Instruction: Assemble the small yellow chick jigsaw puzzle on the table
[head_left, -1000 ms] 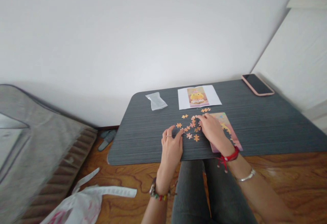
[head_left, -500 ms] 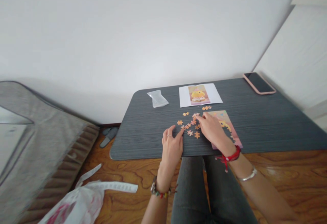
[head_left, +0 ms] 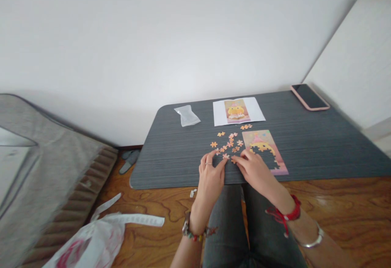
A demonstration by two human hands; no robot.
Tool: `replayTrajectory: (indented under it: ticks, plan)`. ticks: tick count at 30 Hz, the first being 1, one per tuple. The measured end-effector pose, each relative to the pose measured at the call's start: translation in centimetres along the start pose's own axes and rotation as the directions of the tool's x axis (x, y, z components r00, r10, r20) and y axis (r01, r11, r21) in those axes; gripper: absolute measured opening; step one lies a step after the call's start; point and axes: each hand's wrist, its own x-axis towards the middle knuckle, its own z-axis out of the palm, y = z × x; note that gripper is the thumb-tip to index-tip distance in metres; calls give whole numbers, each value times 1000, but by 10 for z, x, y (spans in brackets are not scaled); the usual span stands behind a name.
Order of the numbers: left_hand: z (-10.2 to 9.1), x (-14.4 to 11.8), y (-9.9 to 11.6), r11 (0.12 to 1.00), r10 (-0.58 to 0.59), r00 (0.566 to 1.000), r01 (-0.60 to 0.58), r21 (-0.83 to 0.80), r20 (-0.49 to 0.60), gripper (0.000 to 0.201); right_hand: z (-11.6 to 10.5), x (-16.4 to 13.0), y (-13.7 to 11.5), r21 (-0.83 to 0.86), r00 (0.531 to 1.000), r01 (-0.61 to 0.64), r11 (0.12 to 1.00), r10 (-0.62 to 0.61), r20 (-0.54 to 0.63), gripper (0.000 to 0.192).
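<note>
Between both hands, pieces (head_left: 227, 145) lay scattered | left hand (head_left: 210, 177) and right hand (head_left: 255, 169) loosely open, fingertips on pieces | light, thin, probably best pinched by edges.

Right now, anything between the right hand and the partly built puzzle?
Nothing visible. The right hand rests on the table just left of the partly built puzzle, fingertips at a loose piece; bare tabletop lies between.
</note>
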Motion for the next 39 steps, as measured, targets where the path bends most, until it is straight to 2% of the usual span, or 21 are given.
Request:
replayTrajectory:
  ticks: [3,6,10,13,15,21,26,30,35,39]
  plan:
    - [-3,4,-2,1000,0,1000,0,15,-31,33,-13,5,18,39,998,13,999,-11,-56,28]
    - [-10,12,-7,999,15,998,-13,44,-58,33,-32,17,50,29,995,31,999,-28,-101,29]
    - [-12,22,-12,997,35,996,-29,67,-84,30,-50,45,103,19,998,49,999,-48,-27,27]
    - [-7,23,-14,998,46,993,-41,52,-104,29,-51,72,134,4,995,96,995,-96,22,23]
    - [-2,20,-15,998,51,993,-47,39,-103,30,-47,88,145,-13,989,140,990,-139,50,21]
    - [1,15,-27,997,4,998,1,75,-67,31,-33,112,140,45,964,235,971,-239,119,19]
    - [-7,25,-40,992,0,998,9,125,-69,28,-24,117,132,74,944,264,962,-274,186,15]
    - [-7,34,-45,992,-10,997,19,122,-72,27,-26,117,127,80,942,263,961,-274,194,15]
    - [-3,66,-42,990,-56,998,59,129,-27,21,-27,120,117,106,934,306,946,-320,160,14]
    - [2,100,-36,978,-103,990,83,189,97,17,-20,124,110,43,928,315,948,-317,193,11]
